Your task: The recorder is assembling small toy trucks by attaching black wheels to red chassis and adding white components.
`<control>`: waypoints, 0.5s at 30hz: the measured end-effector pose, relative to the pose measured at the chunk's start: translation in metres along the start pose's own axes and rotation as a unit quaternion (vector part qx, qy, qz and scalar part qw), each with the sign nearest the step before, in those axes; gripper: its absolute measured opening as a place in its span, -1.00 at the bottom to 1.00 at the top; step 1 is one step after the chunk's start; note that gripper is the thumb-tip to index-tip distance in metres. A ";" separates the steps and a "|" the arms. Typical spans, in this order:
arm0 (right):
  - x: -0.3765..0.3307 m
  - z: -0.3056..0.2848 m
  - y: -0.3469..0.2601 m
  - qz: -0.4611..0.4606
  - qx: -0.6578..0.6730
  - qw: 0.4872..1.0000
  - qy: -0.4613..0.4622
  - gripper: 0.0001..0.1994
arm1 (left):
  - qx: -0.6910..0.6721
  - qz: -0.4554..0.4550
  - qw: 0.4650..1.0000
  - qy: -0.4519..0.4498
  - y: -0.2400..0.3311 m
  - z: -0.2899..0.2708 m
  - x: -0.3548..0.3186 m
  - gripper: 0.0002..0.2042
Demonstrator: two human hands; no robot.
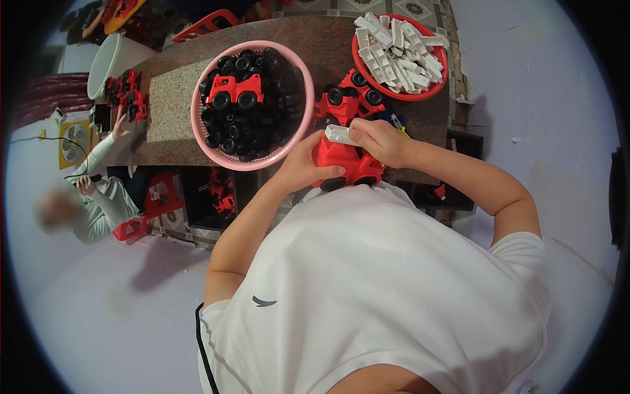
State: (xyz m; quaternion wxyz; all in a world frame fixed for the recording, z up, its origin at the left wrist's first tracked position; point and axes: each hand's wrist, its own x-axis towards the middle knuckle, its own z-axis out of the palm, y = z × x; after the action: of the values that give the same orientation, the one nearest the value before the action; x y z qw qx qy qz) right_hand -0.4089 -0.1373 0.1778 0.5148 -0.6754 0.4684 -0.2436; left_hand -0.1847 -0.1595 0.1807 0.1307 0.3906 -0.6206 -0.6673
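Close to my body, my left hand (303, 164) is closed round the side of a red plastic toy truck (342, 156) with black wheels. My right hand (382, 141) pinches a white plastic part (338, 135) against the truck's upper end; whether it is fixed there I cannot tell. Just beyond lie red toy trucks (346, 104) with black wheels. To the left, a pink basket (197, 111) is filled with black toy wheels (230, 131), and another red toy truck (237, 90) rests on them. A red basket (405, 98) at the far right holds many white plastic parts (400, 52).
Everything stands on a brown stone-topped table (328, 39). Under its near edge, dark crates (197, 197) hold red pieces. At the far left a co-worker (108, 197) sits with one hand near several red toy trucks (128, 95). A white tub (118, 62) stands behind.
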 end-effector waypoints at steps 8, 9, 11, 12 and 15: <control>-0.005 0.001 -0.013 0.025 -0.059 0.998 -0.005 -0.64 | 0.047 0.010 0.998 0.043 0.010 0.007 -0.006 -0.47; -0.007 0.000 -0.017 0.040 -0.054 0.998 -0.008 -0.64 | 0.067 0.024 0.996 0.056 0.011 0.009 -0.006 -0.49; -0.008 0.001 -0.021 0.046 -0.040 0.998 -0.003 -0.64 | 0.088 0.039 0.993 0.063 0.014 0.009 -0.007 -0.51; -0.010 0.001 -0.023 0.050 -0.030 0.998 -0.004 -0.64 | 0.104 0.034 0.992 0.066 0.018 0.009 -0.008 -0.51; -0.016 0.003 -0.023 0.034 -0.029 0.999 0.006 -0.66 | 0.140 0.038 0.987 0.071 0.022 0.011 -0.011 -0.52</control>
State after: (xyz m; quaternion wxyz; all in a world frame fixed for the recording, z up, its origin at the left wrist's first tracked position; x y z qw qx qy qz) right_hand -0.4044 -0.1211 0.2006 0.5004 -0.6721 0.5010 -0.2163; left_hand -0.1917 -0.1487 0.2044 0.1431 0.4278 -0.7115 -0.5388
